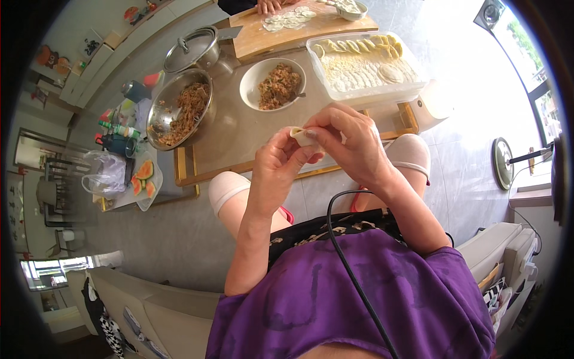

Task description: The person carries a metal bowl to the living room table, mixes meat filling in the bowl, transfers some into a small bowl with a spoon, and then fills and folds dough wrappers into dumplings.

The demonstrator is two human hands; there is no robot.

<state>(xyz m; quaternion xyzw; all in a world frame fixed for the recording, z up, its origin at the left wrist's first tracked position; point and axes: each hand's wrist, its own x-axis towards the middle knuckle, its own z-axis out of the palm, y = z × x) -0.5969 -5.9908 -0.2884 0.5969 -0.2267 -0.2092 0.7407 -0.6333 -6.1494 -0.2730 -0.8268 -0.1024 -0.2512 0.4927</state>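
Between my two hands, above the near edge of the low table, is a small pale dumpling (303, 138) with its wrapper partly folded. My left hand (280, 158) cups it from the left and below. The fingertips of my right hand (350, 139) pinch its edge from the right. What lies inside the wrapper is mostly hidden by my fingers. Just beyond my hands stands a white bowl (246, 90) of minced filling (278, 87) with a utensil handle at its rim. A plastic tray (372, 94) to the right holds rows of finished dumplings (359, 45) on flour.
A steel bowl (156, 119) of filling and a lidded pot (192, 50) stand at the left. On a wooden board (251, 42) at the back lie round wrappers (288, 21), near another person's hand (269, 6). A side table holds melon slices (143, 173) and a plastic bag (106, 173).
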